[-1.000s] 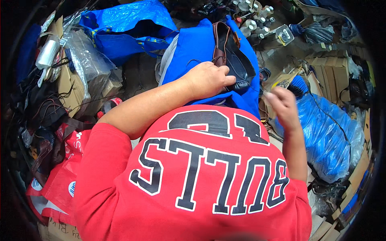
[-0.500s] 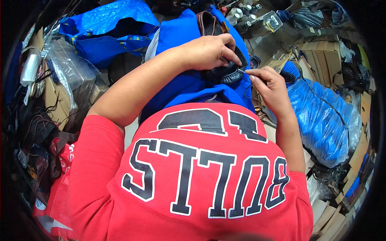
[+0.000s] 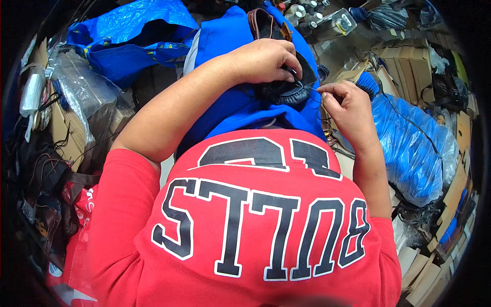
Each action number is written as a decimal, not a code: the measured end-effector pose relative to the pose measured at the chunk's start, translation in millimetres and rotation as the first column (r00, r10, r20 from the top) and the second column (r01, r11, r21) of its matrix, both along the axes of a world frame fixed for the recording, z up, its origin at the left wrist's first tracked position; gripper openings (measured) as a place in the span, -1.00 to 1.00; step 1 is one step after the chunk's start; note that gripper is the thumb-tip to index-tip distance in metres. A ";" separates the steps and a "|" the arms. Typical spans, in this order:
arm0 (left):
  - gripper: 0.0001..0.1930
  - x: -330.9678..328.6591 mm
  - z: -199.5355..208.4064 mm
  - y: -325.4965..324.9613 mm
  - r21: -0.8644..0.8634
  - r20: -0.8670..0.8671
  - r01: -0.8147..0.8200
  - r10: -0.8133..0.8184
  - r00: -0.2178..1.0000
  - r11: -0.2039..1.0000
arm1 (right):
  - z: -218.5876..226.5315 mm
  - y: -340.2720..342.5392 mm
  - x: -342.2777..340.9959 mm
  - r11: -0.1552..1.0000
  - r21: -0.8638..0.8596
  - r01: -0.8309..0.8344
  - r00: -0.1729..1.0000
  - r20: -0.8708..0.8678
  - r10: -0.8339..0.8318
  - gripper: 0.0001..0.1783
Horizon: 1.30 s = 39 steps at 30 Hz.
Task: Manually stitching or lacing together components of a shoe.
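A black leather shoe [image 3: 287,96] with a gathered, puckered seam round its toe rests on the blue cloth [image 3: 245,107] over my lap. My left hand [image 3: 268,61] is closed over its upper, fingers bent down onto the leather near the seam. Just right of the toe, my right hand [image 3: 350,110] pinches a thin needle [image 3: 314,89], its tip pointing toward the shoe. Thread by those fingers is too fine to follow. Beyond my left hand, a brown leather edge [image 3: 262,23] stands up; whether it belongs to the same shoe is hidden.
A blue bag [image 3: 133,43] lies at the far left. Several small bottles [image 3: 307,15] and a clear container [image 3: 343,21] stand at the far right. Stacked cardboard [image 3: 409,69], a blue brush [image 3: 368,84] and a plastic-wrapped blue bundle [image 3: 409,148] crowd my right side.
My right hand has drawn slightly right, away from the shoe, and the needle looks thinner against the cloth. My left hand still grips the shoe, shifted slightly up in view.
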<state>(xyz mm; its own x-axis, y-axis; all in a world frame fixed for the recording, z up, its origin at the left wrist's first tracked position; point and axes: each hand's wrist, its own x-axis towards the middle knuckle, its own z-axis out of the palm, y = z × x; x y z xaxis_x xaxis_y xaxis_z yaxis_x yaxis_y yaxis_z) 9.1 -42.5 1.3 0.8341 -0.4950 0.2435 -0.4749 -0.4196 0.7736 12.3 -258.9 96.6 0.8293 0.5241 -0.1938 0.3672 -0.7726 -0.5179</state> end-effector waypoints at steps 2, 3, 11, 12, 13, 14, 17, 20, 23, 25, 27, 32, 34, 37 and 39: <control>-0.82 0.1 -0.9 -0.3 -0.007 0.010 -0.003 0.003 1.000 1.000 | 2.8 1.5 -2.7 0.997 -0.082 -0.008 0.998 0.069 0.014 -0.80; -0.82 -0.6 -0.2 -0.4 -0.007 0.010 -0.001 0.001 1.000 1.000 | 3.3 1.5 -4.1 0.997 -0.082 -0.006 0.997 0.070 0.012 -0.80; -0.81 -4.2 3.0 -2.9 0.002 -0.008 0.001 -0.001 1.000 1.000 | -2.9 -7.9 -8.3 0.996 0.061 0.062 0.996 -0.074 -0.057 -0.83; -0.81 -5.2 3.5 -3.2 0.005 -0.007 0.000 0.000 1.000 1.000 | -1.9 -7.4 -8.5 0.996 0.064 0.061 0.996 -0.073 -0.056 -0.83; -0.81 -6.2 4.2 -3.4 0.011 -0.004 -0.004 0.004 1.000 1.000 | 0.1 -6.0 -8.7 0.998 0.029 0.056 0.996 -0.064 -0.054 -0.82; -0.81 -7.3 5.1 -3.8 0.017 -0.002 -0.008 0.008 1.000 1.000 | 1.3 -5.1 -9.7 0.999 -0.006 0.053 0.997 -0.054 -0.053 -0.81; -0.80 -7.5 9.4 -4.4 0.023 -0.018 -0.011 0.012 1.000 1.000 | -7.8 -5.1 -12.8 0.996 0.080 0.024 0.998 -0.060 -0.019 -0.82; -0.80 -8.3 8.6 -5.4 0.010 -0.024 -0.003 0.003 1.000 1.000 | -14.5 -13.7 -15.4 0.979 0.159 0.127 0.979 -0.179 -0.098 -0.84; -0.80 -11.0 7.5 -3.1 -0.012 0.000 -0.006 0.006 1.000 1.000 | -13.5 -14.6 -13.8 0.982 0.190 0.010 0.997 -0.080 0.006 -0.85; -0.80 -11.1 8.1 -3.1 0.004 -0.020 -0.003 0.003 1.000 1.000 | -9.9 -12.9 -11.5 0.988 0.155 -0.015 0.998 -0.063 0.025 -0.86; -0.80 -10.8 8.8 -2.2 0.018 -0.035 0.000 0.001 0.999 1.000 | -5.4 -9.3 -11.1 0.992 0.117 -0.040 0.998 -0.041 0.045 -0.86; -0.80 -12.6 5.4 1.7 -0.007 -0.025 -0.018 0.018 1.000 1.000 | -1.0 4.8 -18.2 0.997 0.010 -0.072 0.990 0.125 0.070 -0.85; -0.80 -13.2 6.0 3.3 -0.003 -0.023 -0.021 0.021 1.000 1.000 | -2.3 5.5 -20.6 0.998 0.015 -0.063 0.990 0.130 0.061 -0.85; -0.79 -15.9 8.2 5.1 0.009 -0.016 -0.031 0.031 0.999 0.999 | -1.7 7.6 -22.5 0.998 0.029 -0.057 0.992 0.111 0.053 -0.86; -0.80 -16.4 10.1 5.4 0.015 -0.002 -0.036 0.036 0.999 0.999 | -1.5 7.4 -21.5 0.998 0.036 -0.057 0.994 0.097 0.054 -0.86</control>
